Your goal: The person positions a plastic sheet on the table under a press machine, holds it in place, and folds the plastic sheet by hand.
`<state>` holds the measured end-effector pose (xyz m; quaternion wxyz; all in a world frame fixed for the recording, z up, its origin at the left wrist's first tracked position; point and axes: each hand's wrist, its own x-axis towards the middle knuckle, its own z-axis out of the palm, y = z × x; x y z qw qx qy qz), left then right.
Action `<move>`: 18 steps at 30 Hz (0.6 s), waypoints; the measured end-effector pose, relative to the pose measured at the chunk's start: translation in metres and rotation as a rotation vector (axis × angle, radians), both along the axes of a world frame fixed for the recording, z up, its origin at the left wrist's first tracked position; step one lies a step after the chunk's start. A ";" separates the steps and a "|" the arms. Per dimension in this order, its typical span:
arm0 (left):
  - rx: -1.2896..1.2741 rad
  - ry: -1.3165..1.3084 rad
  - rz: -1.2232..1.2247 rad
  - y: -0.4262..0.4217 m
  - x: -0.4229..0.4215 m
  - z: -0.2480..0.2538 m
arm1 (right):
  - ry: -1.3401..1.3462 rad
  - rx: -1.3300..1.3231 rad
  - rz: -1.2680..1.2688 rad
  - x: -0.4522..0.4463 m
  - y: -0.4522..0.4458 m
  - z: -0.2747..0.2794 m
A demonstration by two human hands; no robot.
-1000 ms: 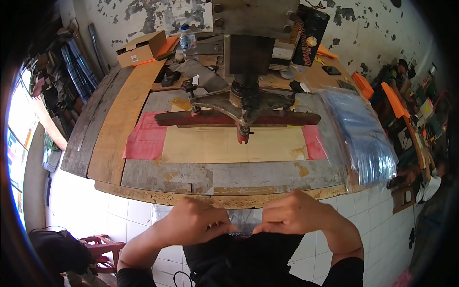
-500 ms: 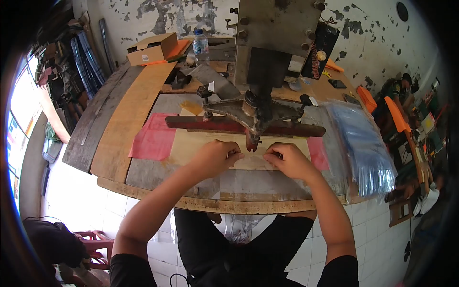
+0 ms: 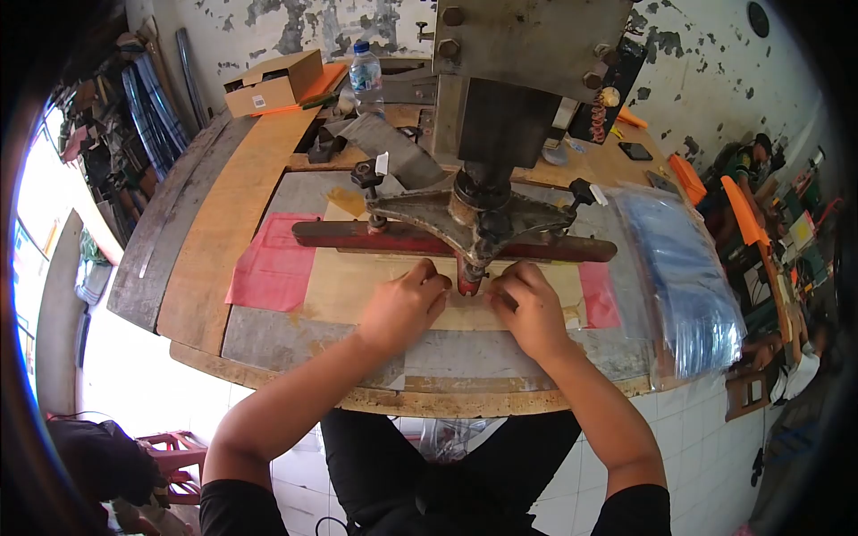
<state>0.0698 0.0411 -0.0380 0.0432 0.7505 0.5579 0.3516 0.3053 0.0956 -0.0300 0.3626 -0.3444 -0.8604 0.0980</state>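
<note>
My left hand (image 3: pixel 404 308) and my right hand (image 3: pixel 529 313) are closed in a pinch, close to the front of a machine's long red press bar (image 3: pixel 349 234). A clear plastic sheet (image 3: pixel 474 357), hard to make out, lies between and below them, its far edge at my fingertips. Beneath it is a pale yellow sheet (image 3: pixel 335 290) with a pink cloth (image 3: pixel 273 263) showing at the left and another pink piece (image 3: pixel 599 295) at the right. The bar hangs from a metal bracket (image 3: pixel 420 210); its central red prong (image 3: pixel 466 277) comes down between my hands.
A stack of clear plastic sleeves (image 3: pixel 684 277) lies on the right of the table. Behind stand a cardboard box (image 3: pixel 273 85) and a water bottle (image 3: pixel 365 79); a phone (image 3: pixel 635 152) lies at the back right. Another person (image 3: pixel 751 170) sits at the far right.
Both hands have moved in towards the press bar, fingers still pinched. The plastic sheet has moved forward with them. My view has shifted slightly.
</note>
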 end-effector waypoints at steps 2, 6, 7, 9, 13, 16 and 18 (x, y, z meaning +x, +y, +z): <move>0.082 0.197 -0.085 -0.001 0.000 -0.001 | -0.041 0.015 0.046 0.001 0.001 -0.002; 0.117 0.399 -0.173 -0.004 -0.001 0.006 | -0.238 0.040 0.125 0.005 -0.004 0.000; 0.076 0.537 -0.155 -0.012 0.003 0.012 | -0.237 0.039 0.122 0.006 -0.008 0.002; 0.035 0.674 -0.141 -0.026 0.009 0.019 | -0.382 0.097 0.118 0.008 -0.019 0.008; 0.002 0.625 -0.048 -0.052 0.021 0.019 | -0.392 0.057 0.089 0.008 -0.047 0.015; -0.009 0.578 -0.019 -0.059 0.025 0.014 | -0.442 0.055 0.068 0.008 -0.061 0.011; 0.000 0.583 -0.007 -0.060 0.024 0.012 | -0.479 0.055 0.029 0.007 -0.066 0.011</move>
